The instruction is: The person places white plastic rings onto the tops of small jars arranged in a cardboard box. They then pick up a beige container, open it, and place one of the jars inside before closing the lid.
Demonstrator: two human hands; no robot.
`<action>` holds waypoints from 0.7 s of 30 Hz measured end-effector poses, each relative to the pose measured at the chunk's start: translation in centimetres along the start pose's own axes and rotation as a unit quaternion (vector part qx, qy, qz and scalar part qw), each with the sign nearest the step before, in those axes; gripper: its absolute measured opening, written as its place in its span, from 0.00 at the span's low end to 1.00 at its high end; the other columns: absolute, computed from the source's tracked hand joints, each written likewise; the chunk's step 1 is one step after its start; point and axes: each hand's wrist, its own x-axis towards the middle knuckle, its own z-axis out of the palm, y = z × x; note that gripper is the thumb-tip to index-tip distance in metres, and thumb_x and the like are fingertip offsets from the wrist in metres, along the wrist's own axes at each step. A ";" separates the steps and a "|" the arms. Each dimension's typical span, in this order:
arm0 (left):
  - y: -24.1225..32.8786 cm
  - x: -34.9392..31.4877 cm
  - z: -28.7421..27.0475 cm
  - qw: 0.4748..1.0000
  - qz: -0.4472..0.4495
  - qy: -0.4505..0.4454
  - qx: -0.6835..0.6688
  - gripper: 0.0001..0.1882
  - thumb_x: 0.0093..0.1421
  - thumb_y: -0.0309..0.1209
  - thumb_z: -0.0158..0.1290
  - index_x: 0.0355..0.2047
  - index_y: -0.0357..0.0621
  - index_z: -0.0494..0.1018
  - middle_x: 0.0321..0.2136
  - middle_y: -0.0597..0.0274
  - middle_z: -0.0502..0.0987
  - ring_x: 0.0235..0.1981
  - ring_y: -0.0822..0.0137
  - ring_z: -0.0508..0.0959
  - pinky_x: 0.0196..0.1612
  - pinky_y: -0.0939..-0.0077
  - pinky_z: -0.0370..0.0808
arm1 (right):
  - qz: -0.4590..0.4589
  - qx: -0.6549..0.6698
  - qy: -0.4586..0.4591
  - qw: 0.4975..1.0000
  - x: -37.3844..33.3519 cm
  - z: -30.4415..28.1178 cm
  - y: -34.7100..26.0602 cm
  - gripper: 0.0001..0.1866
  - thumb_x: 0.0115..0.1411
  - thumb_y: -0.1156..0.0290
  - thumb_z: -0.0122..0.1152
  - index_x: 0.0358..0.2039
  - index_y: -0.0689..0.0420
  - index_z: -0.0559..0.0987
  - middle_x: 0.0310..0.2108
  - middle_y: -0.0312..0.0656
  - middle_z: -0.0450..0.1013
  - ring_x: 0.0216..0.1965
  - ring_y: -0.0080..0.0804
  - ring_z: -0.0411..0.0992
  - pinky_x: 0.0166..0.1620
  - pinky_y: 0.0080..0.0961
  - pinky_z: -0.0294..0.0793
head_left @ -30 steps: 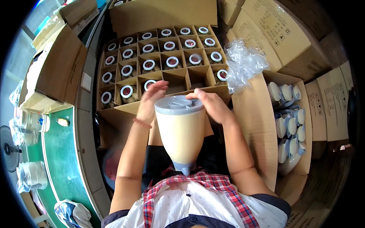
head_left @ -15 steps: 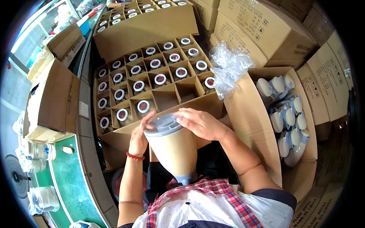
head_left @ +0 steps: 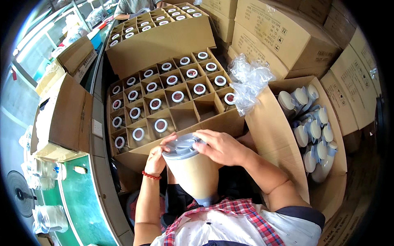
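Observation:
Between my hands stands a cream-coloured vacuum flask, wide end up and tapering to a grey-blue end against my checked apron. A round grey lid-like piece with a raised centre covers the wide end. The fingers of my left hand grip its left rim. My right hand presses the right rim, fingers bent over the top. Just beyond stands a divided carton of white-rimmed glass flask liners with dark red centres. The undersides of both palms are hidden.
At the right, an open carton holds several grey-blue flasks with cream lids. Clear plastic bags lie between the cartons. Stacked boxes rise behind. A green workbench runs along the left. Another person sits far back.
The view has shifted slightly, so the scene lies lower and to the right. My hands stay on the grey piece, their fingers slightly repositioned. More of the other person shows.

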 end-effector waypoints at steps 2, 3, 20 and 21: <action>0.3 0.7 0.7 0.999 0.010 -0.009 0.046 0.17 0.65 0.40 0.45 0.33 0.40 0.78 0.51 0.48 0.72 0.63 0.48 0.58 0.64 0.51 0.51 | 0.010 -0.036 0.000 0.999 0.3 -0.8 0.3 0.27 0.67 0.53 0.38 0.40 0.66 0.77 0.41 0.57 0.73 0.44 0.55 0.71 0.46 0.37 0.73; 0.8 0.9 1.5 0.989 -0.017 0.051 0.134 0.16 0.66 0.36 0.44 0.33 0.38 0.77 0.49 0.49 0.74 0.59 0.52 0.65 0.61 0.56 0.58 | 0.094 0.024 -0.037 0.995 1.3 -1.2 1.7 0.28 0.67 0.52 0.37 0.42 0.66 0.76 0.41 0.54 0.75 0.45 0.46 0.73 0.49 0.34 0.72; 1.4 1.4 2.8 0.994 0.035 -0.065 0.082 0.15 0.63 0.40 0.47 0.35 0.43 0.79 0.51 0.51 0.72 0.64 0.49 0.54 0.64 0.48 0.47 | 0.078 0.067 0.012 0.995 -0.5 -0.6 3.5 0.30 0.67 0.50 0.35 0.47 0.65 0.74 0.45 0.54 0.73 0.50 0.45 0.71 0.51 0.31 0.69; 1.7 1.5 3.5 0.988 0.008 -0.024 0.155 0.15 0.64 0.37 0.46 0.35 0.41 0.79 0.50 0.54 0.73 0.63 0.52 0.57 0.64 0.53 0.51 | 0.135 0.120 -0.018 0.983 0.3 -0.8 4.7 0.30 0.67 0.50 0.36 0.45 0.67 0.75 0.43 0.53 0.75 0.49 0.43 0.72 0.52 0.30 0.68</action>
